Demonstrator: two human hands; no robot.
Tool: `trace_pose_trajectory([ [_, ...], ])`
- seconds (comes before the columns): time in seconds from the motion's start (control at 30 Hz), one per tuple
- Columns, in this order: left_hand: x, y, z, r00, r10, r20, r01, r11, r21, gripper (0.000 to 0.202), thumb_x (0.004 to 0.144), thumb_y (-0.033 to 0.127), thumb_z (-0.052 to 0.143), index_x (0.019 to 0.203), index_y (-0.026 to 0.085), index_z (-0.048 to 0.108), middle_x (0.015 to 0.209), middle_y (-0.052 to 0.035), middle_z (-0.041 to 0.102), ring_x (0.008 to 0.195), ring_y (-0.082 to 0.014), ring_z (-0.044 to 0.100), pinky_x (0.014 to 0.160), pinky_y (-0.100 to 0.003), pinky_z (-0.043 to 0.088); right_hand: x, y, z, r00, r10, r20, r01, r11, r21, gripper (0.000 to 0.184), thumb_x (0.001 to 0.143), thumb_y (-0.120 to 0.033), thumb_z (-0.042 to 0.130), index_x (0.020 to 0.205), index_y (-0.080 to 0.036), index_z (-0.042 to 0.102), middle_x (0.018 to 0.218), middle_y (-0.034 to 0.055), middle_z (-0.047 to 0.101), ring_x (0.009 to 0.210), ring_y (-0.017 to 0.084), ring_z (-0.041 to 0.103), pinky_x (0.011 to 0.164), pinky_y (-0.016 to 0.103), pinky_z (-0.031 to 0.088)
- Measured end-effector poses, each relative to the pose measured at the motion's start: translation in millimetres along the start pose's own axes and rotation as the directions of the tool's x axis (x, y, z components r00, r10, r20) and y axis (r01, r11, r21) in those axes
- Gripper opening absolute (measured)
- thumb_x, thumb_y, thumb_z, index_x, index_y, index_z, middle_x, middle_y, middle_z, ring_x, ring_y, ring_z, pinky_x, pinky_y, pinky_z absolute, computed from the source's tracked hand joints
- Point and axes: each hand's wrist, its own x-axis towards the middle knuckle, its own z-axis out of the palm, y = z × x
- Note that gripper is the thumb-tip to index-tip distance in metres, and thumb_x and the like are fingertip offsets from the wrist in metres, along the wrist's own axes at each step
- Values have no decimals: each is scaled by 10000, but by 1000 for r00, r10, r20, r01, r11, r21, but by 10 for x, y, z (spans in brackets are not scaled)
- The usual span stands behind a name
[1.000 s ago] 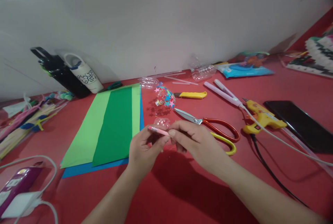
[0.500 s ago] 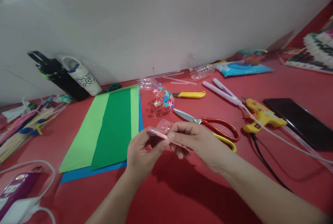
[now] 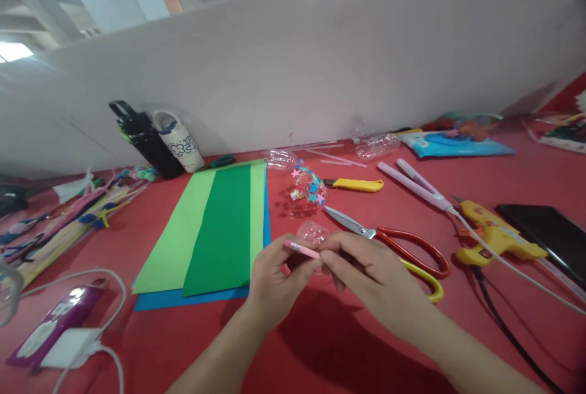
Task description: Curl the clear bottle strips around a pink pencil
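My left hand [image 3: 281,275] and my right hand [image 3: 364,275] meet above the front of the red table. Fingertips of both are closed on a thin pink pencil [image 3: 303,250]. Its eraser end points up and left; the other end is hidden by my right fingers. Just behind my fingers is a clear plastic piece [image 3: 314,232]; I cannot tell whether they touch it. Farther back sits a clear, rounded plastic form covered with colored stars [image 3: 311,186]. Beside my right hand lie scissors [image 3: 350,222] with red and yellow handles.
Green and blue sheets [image 3: 224,229] lie left. A yellow cutter [image 3: 357,185], flat iron [image 3: 414,185], glue gun [image 3: 499,232] and phone [image 3: 544,238] are rightward. Bottles [image 3: 146,144] lean on the back wall. Power strip [image 3: 57,324] at front left; cords cross the table.
The camera view has shifted left and up, so everything appears farther right and lower. Both hands still hold the pencil, with little change in grip.
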Motion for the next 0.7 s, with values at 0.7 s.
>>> trace_pose_trajectory([
  [0.7,2,19,8,994,-108,2,108,987,-115,42,740,152,646,719,173,617,630,31,618,549,-73,541,524,-158,429,32,-34,-65,997,-16,76,11,997,72,180,862,-181,444,749,-186,583,577,-36,516,524,105,474,514,209,368],
])
